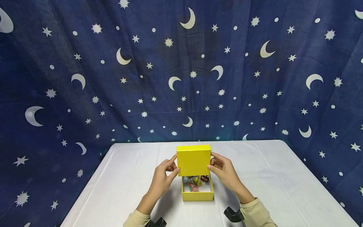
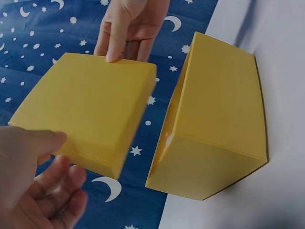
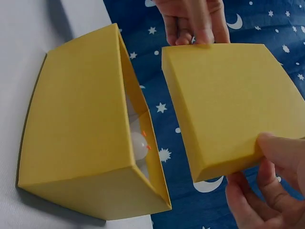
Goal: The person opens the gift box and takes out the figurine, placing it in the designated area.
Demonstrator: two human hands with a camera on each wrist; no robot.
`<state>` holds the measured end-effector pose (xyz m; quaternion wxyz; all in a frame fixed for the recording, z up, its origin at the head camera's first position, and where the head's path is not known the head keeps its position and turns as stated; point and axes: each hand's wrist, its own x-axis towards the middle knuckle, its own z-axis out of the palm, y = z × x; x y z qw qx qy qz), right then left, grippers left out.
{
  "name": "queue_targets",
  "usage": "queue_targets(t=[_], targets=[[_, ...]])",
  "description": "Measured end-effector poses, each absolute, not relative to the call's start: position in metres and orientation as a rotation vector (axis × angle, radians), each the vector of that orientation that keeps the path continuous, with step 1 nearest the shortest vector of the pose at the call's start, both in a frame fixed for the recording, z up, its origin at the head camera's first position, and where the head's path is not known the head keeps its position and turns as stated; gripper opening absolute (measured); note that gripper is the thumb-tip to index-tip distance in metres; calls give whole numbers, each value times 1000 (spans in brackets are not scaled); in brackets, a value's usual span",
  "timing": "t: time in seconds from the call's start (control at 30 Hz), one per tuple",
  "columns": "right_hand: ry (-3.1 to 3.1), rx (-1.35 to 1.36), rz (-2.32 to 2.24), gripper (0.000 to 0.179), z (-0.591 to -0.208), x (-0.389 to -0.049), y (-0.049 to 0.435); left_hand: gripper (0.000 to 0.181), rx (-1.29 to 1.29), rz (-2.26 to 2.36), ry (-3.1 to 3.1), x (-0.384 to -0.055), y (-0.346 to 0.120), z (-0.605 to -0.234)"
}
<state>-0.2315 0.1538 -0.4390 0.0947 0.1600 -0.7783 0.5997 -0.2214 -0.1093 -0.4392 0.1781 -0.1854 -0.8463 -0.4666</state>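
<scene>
A yellow box lid (image 1: 194, 160) is held up over the far part of an uncovered yellow box (image 1: 197, 196), its top face turned toward me. My left hand (image 1: 163, 178) grips the lid's left side, thumb in front and fingers behind. On the opposite side my right hand (image 1: 225, 173) pinches it the same way. Inside the box lie several small colourful toys, among them a pink figure (image 1: 194, 188), a yellow one (image 1: 197, 181) and a dark red-and-black one (image 1: 204, 179). In the right wrist view a white rounded toy (image 3: 139, 145) shows through the box's opening; the lid is apart from the box.
The box stands on a table with a white cloth (image 1: 249, 170). Behind the table hangs a dark blue curtain (image 1: 158, 82) with white moons and stars. A black band (image 1: 233, 215) is on the right wrist, and another (image 1: 156, 222) on the left.
</scene>
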Motion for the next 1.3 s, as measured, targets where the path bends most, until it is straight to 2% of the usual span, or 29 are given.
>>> queue_targets(t=[0.23, 0.6, 0.77, 1.03, 1.3], targets=[[-2338, 395, 1588, 40, -441, -229, 152, 50, -573, -1383, -2483, -216, -112, -436], [-2408, 710, 1710, 44, -440, -233, 164, 42, -610, -1645, -2435, -222, -129, -426], [-2424, 720, 1792, 44, -433, -234, 160, 40, -598, -1710, -2412, -223, -136, -425], [-2533, 713, 1772, 51, -425, -233, 145, 45, -517, -1855, -2428, -222, -150, -425], [-2568, 780, 1828, 62, -427, -227, 132, 62, -498, -1989, -2463, -214, -171, -426]])
